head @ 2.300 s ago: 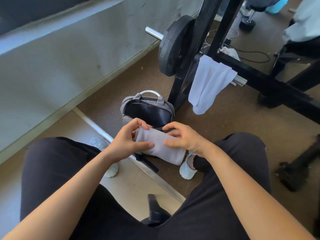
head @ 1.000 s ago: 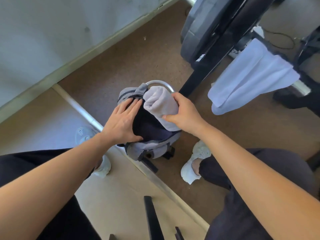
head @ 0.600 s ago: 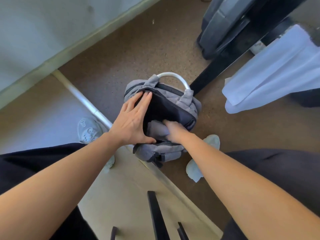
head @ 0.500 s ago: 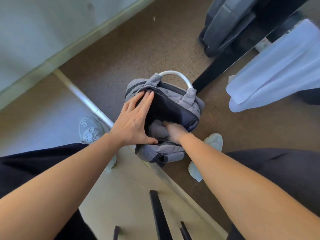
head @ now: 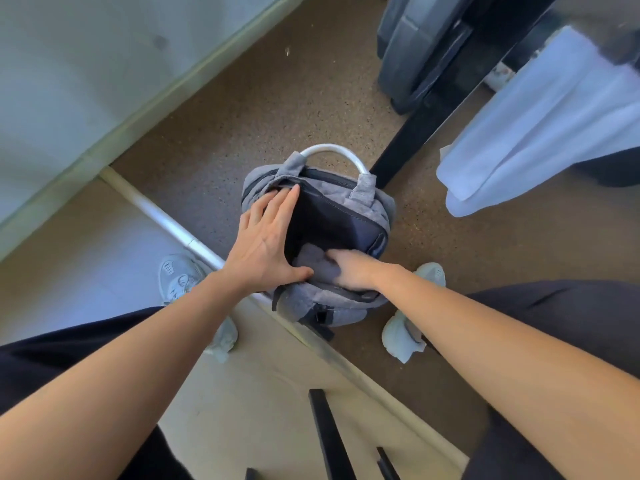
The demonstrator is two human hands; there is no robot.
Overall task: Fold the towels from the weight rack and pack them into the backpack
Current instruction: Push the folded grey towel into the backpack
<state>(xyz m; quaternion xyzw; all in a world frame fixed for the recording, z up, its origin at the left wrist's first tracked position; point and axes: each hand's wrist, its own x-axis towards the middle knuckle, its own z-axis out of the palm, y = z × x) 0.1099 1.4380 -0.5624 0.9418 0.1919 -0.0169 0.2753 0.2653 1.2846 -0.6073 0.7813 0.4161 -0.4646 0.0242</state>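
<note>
Backpack [head: 372, 216], grey with a dark lining, stands on the brown floor between the person's pale shoes, its main compartment unzipped and gaping upward. A white loop handle [head: 330, 151] arches over its far edge.

The left hand [head: 265, 245] lies flat against the left rim of the opening. Its fingers are straight and close together, pointing away, and the thumb is spread along the near edge, so the mouth is held wide.

The right hand [head: 349, 271] reaches in from the near right, its wrist over the near rim. It rests on a folded grey towel [head: 310, 259] that sits low inside the compartment, against the near left corner. The fingertips are sunk into the cloth and the shadow, so I cannot tell whether they grip the towel or only press on it.

To the far right a white towel [head: 540, 129] hangs off the black weight rack [head: 414, 136], well apart from the bag, with a dark weight plate [head: 412, 50] beside the rack's post.

A pale metal strip [head: 162, 220] runs along the floor on the left.
</note>
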